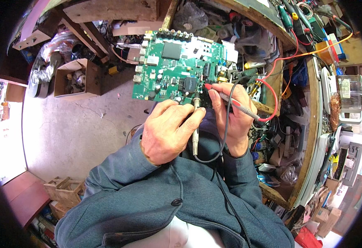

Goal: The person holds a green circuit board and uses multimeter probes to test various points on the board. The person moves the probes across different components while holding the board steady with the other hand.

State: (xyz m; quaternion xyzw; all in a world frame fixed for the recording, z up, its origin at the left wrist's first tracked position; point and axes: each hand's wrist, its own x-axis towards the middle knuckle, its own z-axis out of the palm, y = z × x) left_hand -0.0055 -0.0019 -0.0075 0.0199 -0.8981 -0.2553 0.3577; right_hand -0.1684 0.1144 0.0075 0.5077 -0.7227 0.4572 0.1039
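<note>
A green circuit board (168, 74) is tilted up in front of my chest, with black chips and a row of round sockets along its far edge. At its near edge my left hand (166, 132) has its fingers closed round a slim metal cable plug (195, 142); whether it also grips the board is hard to see. A black cable (223, 144) runs from the plug and loops up across my right hand (237, 115). That hand is closed on a red test probe (241, 107), its tip over the board's near right part. The probe's red lead (277, 99) curves off to the right.
Wooden shelving (301, 177) crammed with parts and tools stands at the right. An open cardboard box (79, 80) sits on the concrete floor (81, 128) at the left. Wooden crates (67, 188) lie at the lower left. An orange lead (313, 51) crosses the upper right.
</note>
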